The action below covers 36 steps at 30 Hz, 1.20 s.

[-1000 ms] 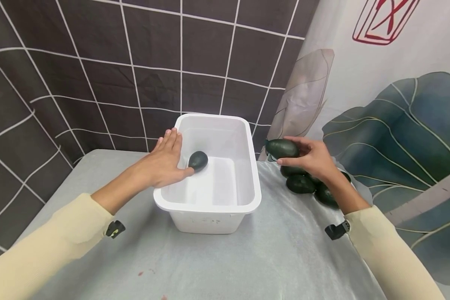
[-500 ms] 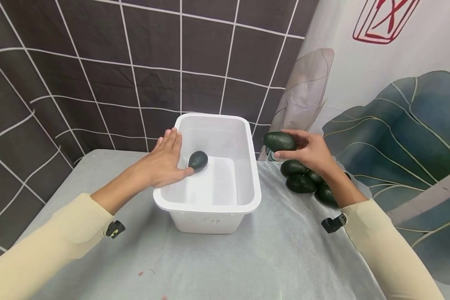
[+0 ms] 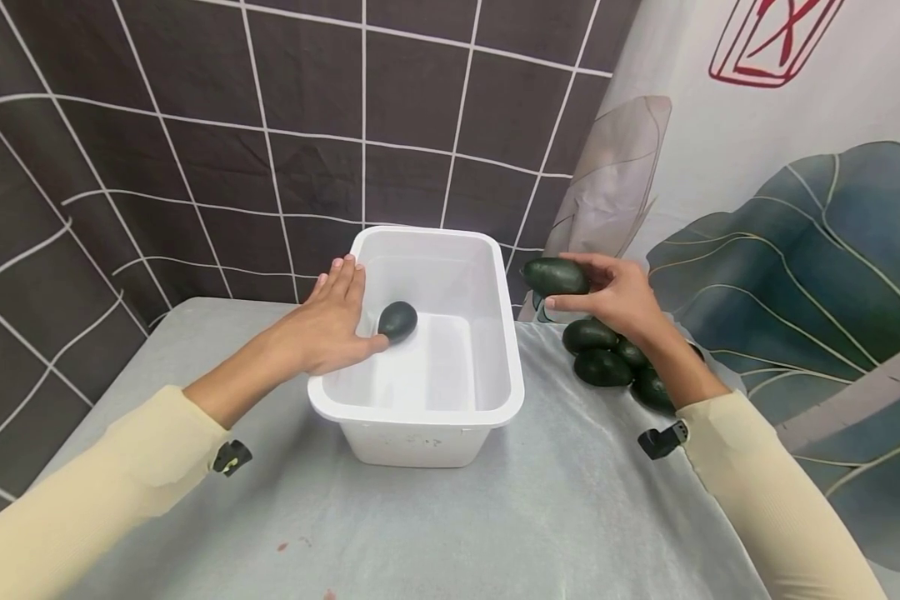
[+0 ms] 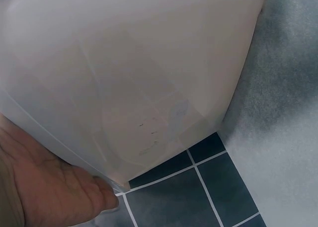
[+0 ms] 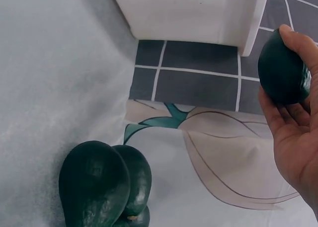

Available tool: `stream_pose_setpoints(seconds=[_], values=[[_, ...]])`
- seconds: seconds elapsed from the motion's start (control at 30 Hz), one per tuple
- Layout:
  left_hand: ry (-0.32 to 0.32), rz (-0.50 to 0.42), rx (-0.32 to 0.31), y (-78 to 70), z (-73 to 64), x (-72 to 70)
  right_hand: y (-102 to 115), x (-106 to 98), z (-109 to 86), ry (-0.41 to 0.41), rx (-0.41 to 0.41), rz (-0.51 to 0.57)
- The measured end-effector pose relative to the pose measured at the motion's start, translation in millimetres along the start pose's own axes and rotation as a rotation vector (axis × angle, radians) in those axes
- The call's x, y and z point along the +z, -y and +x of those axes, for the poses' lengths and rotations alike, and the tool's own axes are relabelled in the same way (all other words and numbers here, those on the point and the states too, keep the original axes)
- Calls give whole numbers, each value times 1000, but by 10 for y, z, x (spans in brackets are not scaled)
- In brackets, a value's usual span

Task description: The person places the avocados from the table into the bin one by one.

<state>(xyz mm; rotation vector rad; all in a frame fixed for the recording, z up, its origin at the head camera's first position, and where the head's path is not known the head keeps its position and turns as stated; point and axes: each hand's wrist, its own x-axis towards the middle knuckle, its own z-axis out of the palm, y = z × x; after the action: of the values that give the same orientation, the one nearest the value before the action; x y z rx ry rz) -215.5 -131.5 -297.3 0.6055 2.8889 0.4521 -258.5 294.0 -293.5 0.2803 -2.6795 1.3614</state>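
My right hand (image 3: 621, 298) holds a dark green avocado (image 3: 553, 277) between thumb and fingers, above the table to the right of the white plastic tub (image 3: 427, 417). In the right wrist view the held avocado (image 5: 280, 70) sits at the fingertips, apart from the tub wall (image 5: 189, 16). My left hand (image 3: 326, 329) rests on the tub's left rim with straight fingers, its thumb reaching inside. One avocado (image 3: 397, 322) lies in the tub beside that thumb. In the left wrist view, part of the hand (image 4: 54, 192) lies along the tub's outer side (image 4: 139, 88).
Several more avocados (image 3: 602, 367) lie in a cluster beneath my right forearm. A grey cloth covers the table (image 3: 420, 533). Behind it hangs a dark gridded sheet (image 3: 307, 108), and a leaf-printed curtain (image 3: 795, 250) closes off the right side.
My right hand has risen and drifted slightly left with its avocado, away from the cluster, showing more of the avocados below. The left hand and tub have stayed in place.
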Motion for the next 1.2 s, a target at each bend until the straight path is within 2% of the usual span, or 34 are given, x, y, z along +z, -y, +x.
stream_pose_setpoints(seconds=[0.23,0.7,1.2], values=[[-6,2,2,2,3,5,56,27,63,-1,-9,49],[-3,8,-4,3,12,11,144,56,160,6,-18,-13],[-2,0,-2,-3,5,6,304,162,268,23,-60,55]])
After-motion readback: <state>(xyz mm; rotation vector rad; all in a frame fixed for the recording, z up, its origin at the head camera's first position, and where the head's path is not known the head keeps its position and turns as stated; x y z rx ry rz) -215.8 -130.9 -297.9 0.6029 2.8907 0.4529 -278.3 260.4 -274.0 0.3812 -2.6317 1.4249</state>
